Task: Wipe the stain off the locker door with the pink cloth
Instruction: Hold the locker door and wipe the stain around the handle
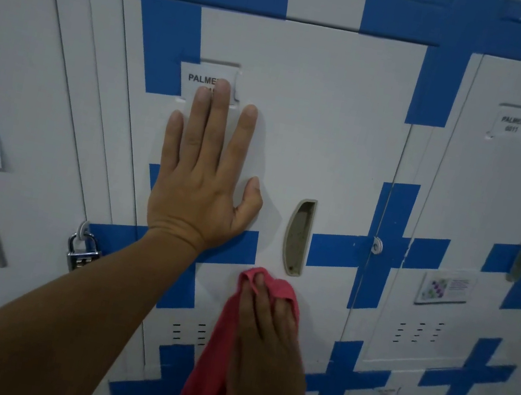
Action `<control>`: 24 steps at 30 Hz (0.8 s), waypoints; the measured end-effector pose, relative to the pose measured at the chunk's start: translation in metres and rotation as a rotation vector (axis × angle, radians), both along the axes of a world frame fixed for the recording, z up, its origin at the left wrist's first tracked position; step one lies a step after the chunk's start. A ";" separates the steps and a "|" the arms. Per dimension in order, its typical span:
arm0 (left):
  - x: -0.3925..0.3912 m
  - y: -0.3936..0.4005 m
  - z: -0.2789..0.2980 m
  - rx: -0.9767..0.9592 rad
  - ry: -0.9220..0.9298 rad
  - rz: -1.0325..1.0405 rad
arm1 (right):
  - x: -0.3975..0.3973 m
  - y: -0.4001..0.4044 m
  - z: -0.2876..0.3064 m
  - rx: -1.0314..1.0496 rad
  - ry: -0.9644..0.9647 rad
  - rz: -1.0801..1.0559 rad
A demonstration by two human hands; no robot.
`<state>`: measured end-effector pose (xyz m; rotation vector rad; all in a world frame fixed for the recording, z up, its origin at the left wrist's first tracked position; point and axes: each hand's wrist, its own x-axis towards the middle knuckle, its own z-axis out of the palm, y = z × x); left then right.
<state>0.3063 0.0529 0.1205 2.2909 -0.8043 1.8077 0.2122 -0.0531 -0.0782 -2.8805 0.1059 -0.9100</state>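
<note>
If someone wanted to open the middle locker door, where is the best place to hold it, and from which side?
Hold the locker door by its recessed handle, the upright slot right of the left hand. Its opening faces front, so fingers probably enter straight in and hook one long edge. The right hand presses the pink cloth just below it.
</note>
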 end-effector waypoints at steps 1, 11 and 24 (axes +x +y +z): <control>0.000 0.000 0.000 -0.001 -0.002 -0.003 | -0.004 -0.017 0.000 -0.066 -0.016 0.019; 0.000 0.000 0.000 0.004 0.005 -0.004 | -0.014 -0.095 0.034 -0.115 -0.376 0.070; 0.002 0.000 0.000 0.002 0.000 -0.015 | 0.003 -0.066 0.139 -0.002 -0.792 0.202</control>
